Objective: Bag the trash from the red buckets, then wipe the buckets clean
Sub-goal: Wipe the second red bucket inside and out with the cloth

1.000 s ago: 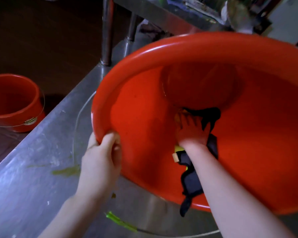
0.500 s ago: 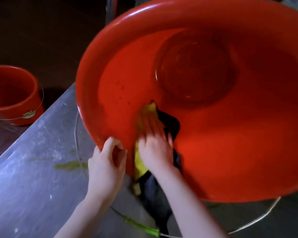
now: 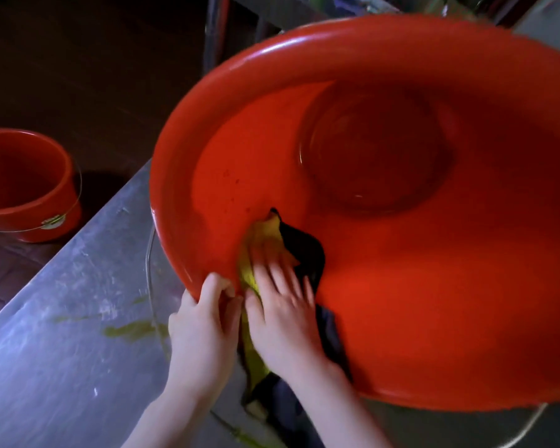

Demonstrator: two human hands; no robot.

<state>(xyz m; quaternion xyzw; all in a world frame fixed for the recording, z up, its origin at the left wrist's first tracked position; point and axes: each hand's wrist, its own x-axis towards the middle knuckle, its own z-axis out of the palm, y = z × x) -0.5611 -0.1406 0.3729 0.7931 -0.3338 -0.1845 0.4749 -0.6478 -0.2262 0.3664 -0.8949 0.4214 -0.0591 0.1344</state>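
Head view: bucket (image 3: 337, 37) lies tipped on its side on the worktop (image 3: 62, 318), by the left edge; second bucket (image 3: 23, 185) stands upright on the floor, well apart.
Bucket axis: long axis runs base to mouth; mouth points toward the person, base away.
Why tipped: probably brings the inner wall within arm's reach.
Left hand (image 3: 204, 324): fingers curled round the near-left rim, gripping it; likely stops the bucket rolling.
Right hand (image 3: 285, 312): fingers spread flat, pressing the cloth (image 3: 265, 234) on the inner wall just inside the rim, beside the left hand; blurred, so likely mid-wipe.
Cloth: yellow and dark; its tail hangs out over the rim onto the worktop.
Inside: no trash visible; a few dark specks (image 3: 236, 181) on the left wall.
Worktop: green smear (image 3: 133, 329) near the left hand.
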